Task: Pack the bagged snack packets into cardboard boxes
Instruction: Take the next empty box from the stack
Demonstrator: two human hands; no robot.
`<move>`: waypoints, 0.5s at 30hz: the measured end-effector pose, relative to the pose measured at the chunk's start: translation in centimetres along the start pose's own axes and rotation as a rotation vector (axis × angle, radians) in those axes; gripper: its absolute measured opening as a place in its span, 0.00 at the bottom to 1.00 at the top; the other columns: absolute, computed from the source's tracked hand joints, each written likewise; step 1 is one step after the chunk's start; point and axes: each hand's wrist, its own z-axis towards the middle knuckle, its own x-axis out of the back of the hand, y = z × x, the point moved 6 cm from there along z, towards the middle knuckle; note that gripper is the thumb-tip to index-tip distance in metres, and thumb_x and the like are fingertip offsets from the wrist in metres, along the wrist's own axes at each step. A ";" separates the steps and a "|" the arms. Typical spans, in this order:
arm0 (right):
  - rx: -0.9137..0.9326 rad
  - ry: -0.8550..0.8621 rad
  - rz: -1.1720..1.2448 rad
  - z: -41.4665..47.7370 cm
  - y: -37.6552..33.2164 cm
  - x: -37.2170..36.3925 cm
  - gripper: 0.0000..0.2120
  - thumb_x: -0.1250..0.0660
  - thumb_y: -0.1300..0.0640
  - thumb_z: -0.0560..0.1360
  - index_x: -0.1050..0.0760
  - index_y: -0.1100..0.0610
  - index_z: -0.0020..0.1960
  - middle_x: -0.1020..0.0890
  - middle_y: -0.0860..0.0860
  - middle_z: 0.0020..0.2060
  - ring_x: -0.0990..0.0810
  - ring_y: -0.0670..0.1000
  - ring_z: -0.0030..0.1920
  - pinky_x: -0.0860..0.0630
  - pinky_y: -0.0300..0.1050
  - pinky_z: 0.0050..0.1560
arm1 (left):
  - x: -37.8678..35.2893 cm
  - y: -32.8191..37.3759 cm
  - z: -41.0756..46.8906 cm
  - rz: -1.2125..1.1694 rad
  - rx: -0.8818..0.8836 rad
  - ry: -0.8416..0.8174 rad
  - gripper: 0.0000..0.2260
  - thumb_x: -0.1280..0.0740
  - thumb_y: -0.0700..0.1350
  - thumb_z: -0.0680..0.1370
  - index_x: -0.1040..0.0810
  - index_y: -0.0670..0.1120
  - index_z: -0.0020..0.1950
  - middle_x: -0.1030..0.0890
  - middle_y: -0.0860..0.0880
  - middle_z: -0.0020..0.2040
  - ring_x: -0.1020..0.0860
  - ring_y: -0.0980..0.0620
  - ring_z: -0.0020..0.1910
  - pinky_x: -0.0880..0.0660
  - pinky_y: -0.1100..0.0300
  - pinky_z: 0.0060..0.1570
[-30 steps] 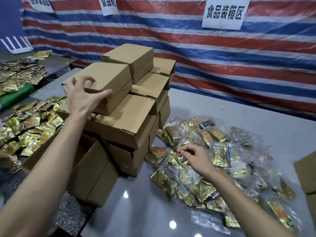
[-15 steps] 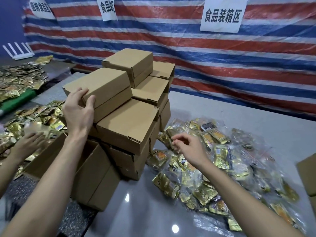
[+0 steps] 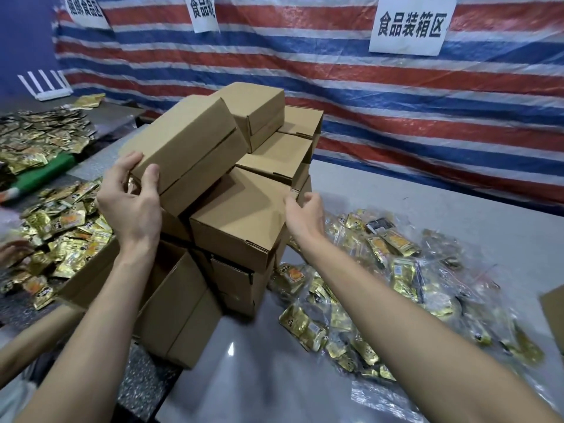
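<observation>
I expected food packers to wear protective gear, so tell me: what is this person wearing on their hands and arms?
Nothing that shows. The left hand and right hand are bare: no gloves, and no ring, watch or wristband is visible. The left forearm and right forearm are uncovered down to the picture's lower edge, with no sleeve or cuff in view.

You have two hands in view, left hand (image 3: pixel 131 206) and right hand (image 3: pixel 305 215), plus a third hand (image 3: pixel 12 248) at the left edge. Three signs (image 3: pixel 409 24) hang behind. Count at least six closed boxes (image 3: pixel 238 218); the packets (image 3: pixel 393 270) lie in three heaps, too many to count
</observation>
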 end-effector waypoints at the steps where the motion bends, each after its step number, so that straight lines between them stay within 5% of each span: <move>1: -0.022 -0.005 0.023 0.0 0.6 0.0 0.27 0.38 0.44 0.78 0.38 0.52 0.73 0.30 0.53 0.69 0.28 0.52 0.63 0.34 0.48 0.57 | 0.1 0.5 -0.1 0.001 -0.025 0.012 0.14 0.31 0.49 0.77 0.19 0.46 0.61 0.19 0.52 0.59 0.22 0.55 0.61 0.24 0.54 0.62; 9: 0.013 0.070 0.233 -0.2 0.9 5.3 0.16 0.44 0.40 0.81 0.27 0.51 0.58 0.21 0.50 0.57 0.23 0.51 0.57 0.28 0.50 0.56 | -3.4 6.2 -3.9 -0.070 -0.248 -0.129 0.13 0.31 0.45 0.79 0.20 0.41 0.61 0.20 0.48 0.62 0.24 0.59 0.64 0.27 0.59 0.64; 13: -0.003 -0.064 0.405 -0.5 -0.3 12.1 0.37 0.47 0.25 0.73 0.23 0.51 0.65 0.17 0.54 0.58 0.17 0.55 0.56 0.22 0.55 0.58 | -6.6 9.6 -9.0 -0.135 -0.469 -0.325 0.13 0.31 0.40 0.79 0.21 0.36 0.62 0.22 0.42 0.64 0.24 0.49 0.66 0.26 0.45 0.65; 15: 0.029 -0.171 0.460 -1.0 -0.1 15.6 0.38 0.47 0.23 0.71 0.20 0.49 0.64 0.16 0.55 0.56 0.16 0.55 0.56 0.21 0.58 0.57 | -8.7 11.2 -12.7 -0.219 -0.586 -0.462 0.13 0.30 0.38 0.79 0.22 0.34 0.61 0.23 0.40 0.64 0.24 0.44 0.66 0.28 0.36 0.64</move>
